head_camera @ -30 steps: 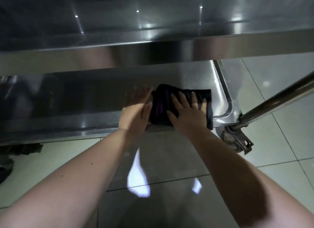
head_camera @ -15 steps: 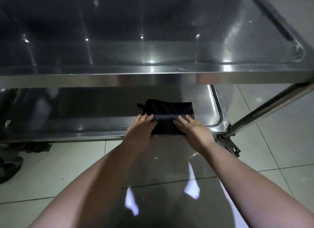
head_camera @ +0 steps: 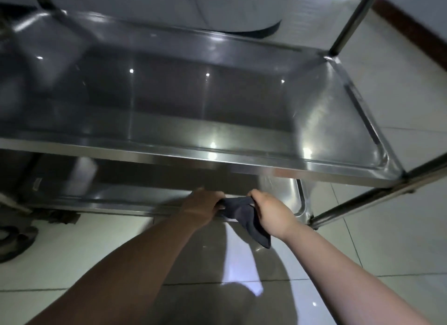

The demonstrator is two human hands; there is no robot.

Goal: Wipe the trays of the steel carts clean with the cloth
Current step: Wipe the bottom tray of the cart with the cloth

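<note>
A steel cart stands in front of me with a wide upper tray and a lower tray beneath it. A dark cloth hangs bunched between my two hands at the lower tray's front edge, one end drooping toward the floor. My left hand grips the cloth's left end. My right hand grips its right end with curled fingers. The upper tray's front rim hides most of the lower tray.
Steel posts rise at the cart's right corners, and a lower post slants out to the right. Pale floor tiles spread around the cart. A dark sandal lies on the floor at the left.
Both hands went from lying flat on the cloth on the lower tray to gripping it and pulling it off over the front edge. My view rose to take in the upper tray.
</note>
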